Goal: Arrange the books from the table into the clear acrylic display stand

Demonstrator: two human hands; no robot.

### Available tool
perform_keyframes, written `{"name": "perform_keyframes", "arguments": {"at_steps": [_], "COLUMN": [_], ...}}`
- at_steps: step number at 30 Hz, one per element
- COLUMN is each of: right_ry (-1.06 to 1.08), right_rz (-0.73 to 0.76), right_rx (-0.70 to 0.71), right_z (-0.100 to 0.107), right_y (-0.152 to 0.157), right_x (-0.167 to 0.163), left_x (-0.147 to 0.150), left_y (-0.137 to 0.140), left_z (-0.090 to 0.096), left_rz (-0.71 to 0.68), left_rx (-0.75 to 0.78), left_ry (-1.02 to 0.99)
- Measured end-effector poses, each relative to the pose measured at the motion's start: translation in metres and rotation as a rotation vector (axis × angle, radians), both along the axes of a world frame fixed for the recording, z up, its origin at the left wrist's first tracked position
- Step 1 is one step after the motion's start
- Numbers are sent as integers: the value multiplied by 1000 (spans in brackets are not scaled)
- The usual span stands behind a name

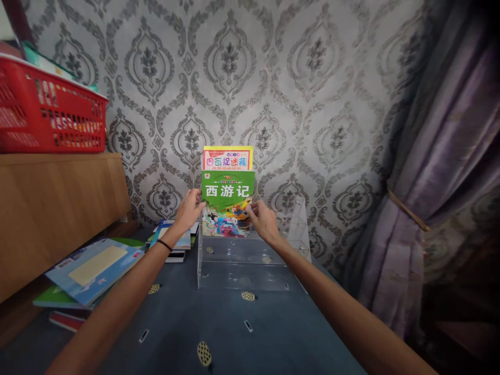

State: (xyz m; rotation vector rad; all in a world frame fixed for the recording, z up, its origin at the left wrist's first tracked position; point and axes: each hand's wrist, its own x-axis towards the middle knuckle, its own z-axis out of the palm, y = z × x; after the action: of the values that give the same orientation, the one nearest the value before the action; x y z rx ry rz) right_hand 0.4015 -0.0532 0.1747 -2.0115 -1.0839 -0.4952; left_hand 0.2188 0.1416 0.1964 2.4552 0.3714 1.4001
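Note:
A green picture book (pixel 227 203) with white Chinese characters and cartoon figures stands upright at the left side of a clear acrylic tiered rack (pixel 250 273). Its left edge is held by my left hand (pixel 189 208), fingers curled at the cover's side. My right hand (pixel 265 219) pinches the opposite edge, thumb and fingers closed near the yellow figure. Behind it, a yellow-bordered book (pixel 227 159) rises above the green one, its lower part hidden. The rack's tiers to the right of the book show through as transparent plastic.
Books lie stacked left of the rack (pixel 179 239), and more blue and green books (pixel 97 265) lie nearer me. A red plastic basket (pixel 54 107) sits on a wooden cabinet (pixel 62 192). Patterned wallpaper stands behind; a tied purple curtain (pixel 414 208) hangs at right.

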Motion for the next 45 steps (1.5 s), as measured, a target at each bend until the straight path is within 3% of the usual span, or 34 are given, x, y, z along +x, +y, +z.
{"name": "perform_keyframes", "arguments": {"at_steps": [8, 13, 16, 23, 32, 45], "right_ry": [3, 13, 29, 51, 49, 7], "right_rz": [0, 0, 12, 4, -19, 28], "right_rx": [-10, 10, 12, 19, 38, 59], "right_z": [0, -1, 0, 1, -2, -4], "right_y": [-1, 0, -2, -2, 1, 2], "right_x": [0, 0, 0, -2, 1, 6], "left_x": [-2, -1, 4, 13, 19, 18], "left_y": [-11, -18, -13, 6, 6, 8], "left_z": [-4, 2, 5, -2, -6, -4], "left_rz": [49, -44, -84, -39, -8, 30], "left_rx": [17, 136, 54, -117, -45, -77], "left_ry": [-54, -109, -174, -189, -149, -108]}}
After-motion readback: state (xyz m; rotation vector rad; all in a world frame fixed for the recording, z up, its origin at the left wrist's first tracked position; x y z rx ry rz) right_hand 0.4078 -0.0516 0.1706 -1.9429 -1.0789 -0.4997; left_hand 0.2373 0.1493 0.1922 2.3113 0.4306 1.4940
